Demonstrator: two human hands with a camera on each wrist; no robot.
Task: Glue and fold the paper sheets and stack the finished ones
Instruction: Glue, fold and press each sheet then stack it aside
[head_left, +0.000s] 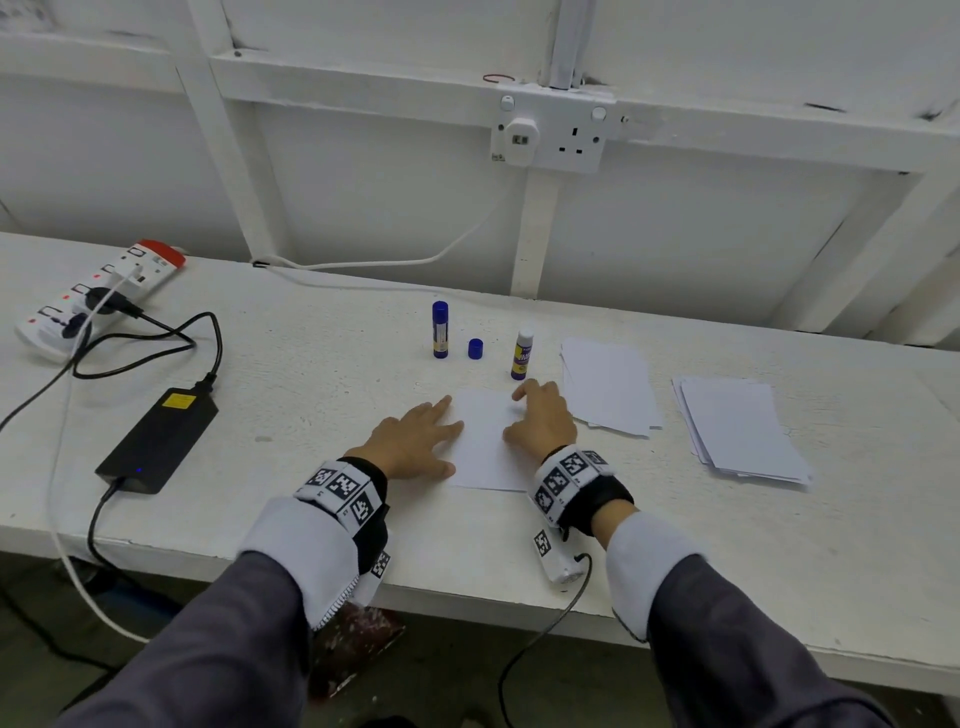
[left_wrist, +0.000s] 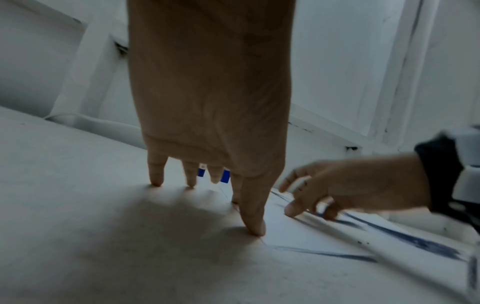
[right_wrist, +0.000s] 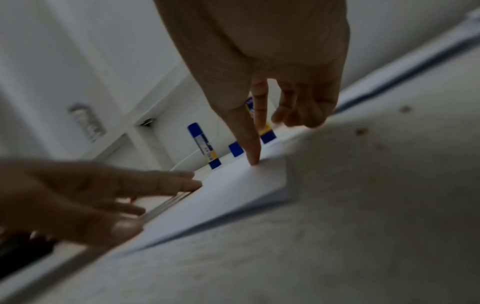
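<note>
A white workbench (head_left: 322, 364) runs along a white panelled wall. Two loose stacks of paper (head_left: 737, 431) lie on its right side. A single white sheet (head_left: 483, 441) sits near the front edge between the hands. The left hand (head_left: 415, 441), fingers spread flat, presses on the sheet's left edge; the right hand (head_left: 543, 418) touches it with its forefinger, other fingers loosely curled. Behind stand a capped glue stick (head_left: 440, 330), an uncapped glue stick (head_left: 523, 351) and a blue cap (head_left: 475, 348).
</note>
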